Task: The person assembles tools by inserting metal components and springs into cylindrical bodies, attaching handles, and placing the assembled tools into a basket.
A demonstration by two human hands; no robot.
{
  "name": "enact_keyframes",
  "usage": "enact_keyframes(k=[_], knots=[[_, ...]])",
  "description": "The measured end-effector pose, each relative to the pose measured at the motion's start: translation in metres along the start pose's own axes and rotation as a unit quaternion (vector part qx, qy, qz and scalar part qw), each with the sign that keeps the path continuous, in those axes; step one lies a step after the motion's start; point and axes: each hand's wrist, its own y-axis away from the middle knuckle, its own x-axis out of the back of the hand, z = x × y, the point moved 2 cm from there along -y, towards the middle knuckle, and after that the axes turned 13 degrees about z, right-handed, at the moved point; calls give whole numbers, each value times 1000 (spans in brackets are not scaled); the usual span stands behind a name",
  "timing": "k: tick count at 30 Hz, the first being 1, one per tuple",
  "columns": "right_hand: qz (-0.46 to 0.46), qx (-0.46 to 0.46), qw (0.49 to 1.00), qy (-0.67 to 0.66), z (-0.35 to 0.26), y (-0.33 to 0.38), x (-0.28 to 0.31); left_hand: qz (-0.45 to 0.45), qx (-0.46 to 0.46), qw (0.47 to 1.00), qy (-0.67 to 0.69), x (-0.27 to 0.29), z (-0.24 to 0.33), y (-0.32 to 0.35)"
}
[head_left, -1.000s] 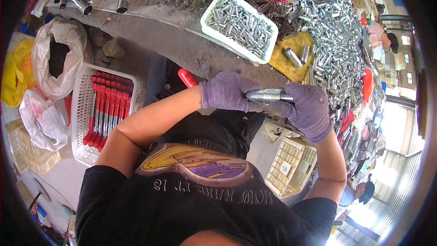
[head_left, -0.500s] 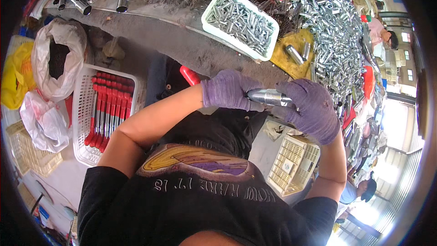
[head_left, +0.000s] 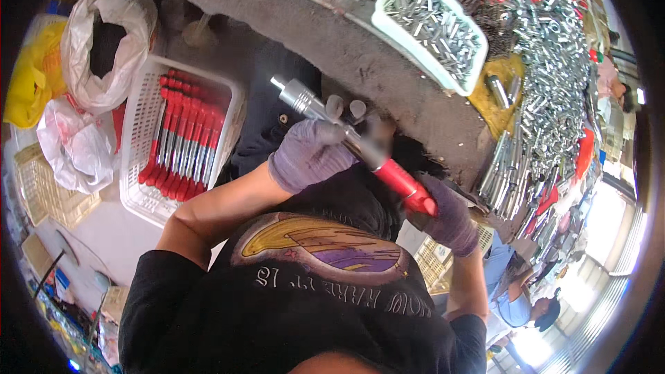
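Observation:
Across my lap lies a chrome metal tube tool with a red grip, slanting from upper left to lower right. My left hand, in a purple knit glove, closes round its metal shaft near the middle. The bare chrome end, with a ringed collar and narrow tip, sticks out beyond that hand to the upper left. My right hand, gloved the same way, closes on the end of the red grip. Part of the shaft between the hands is blurred.
A white basket of red-handled metal tools stands at left, beside open white sacks and a yellow bag. Ahead, on the dusty bench, are a pale tray of small metal pins and heaped metal parts. People sit at far right.
The tool has turned end for end: its red grip has gone from beside my left hand to my right hand. Both hands have moved apart along it. The view has shifted.

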Motion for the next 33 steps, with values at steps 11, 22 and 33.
enact_keyframes(k=[11, 22, 33], knots=[[132, -110, 982, 83, 32, -26, -116, 467, 236, 832, -183, 185, -44, -25], [74, -80, 986, 126, 42, -64, -169, 251, 169, 632, -714, 211, -26, -26], [39, -96, 986, 128, 51, -81, -169, 324, 177, 704, -606, 228, -33, -32]])
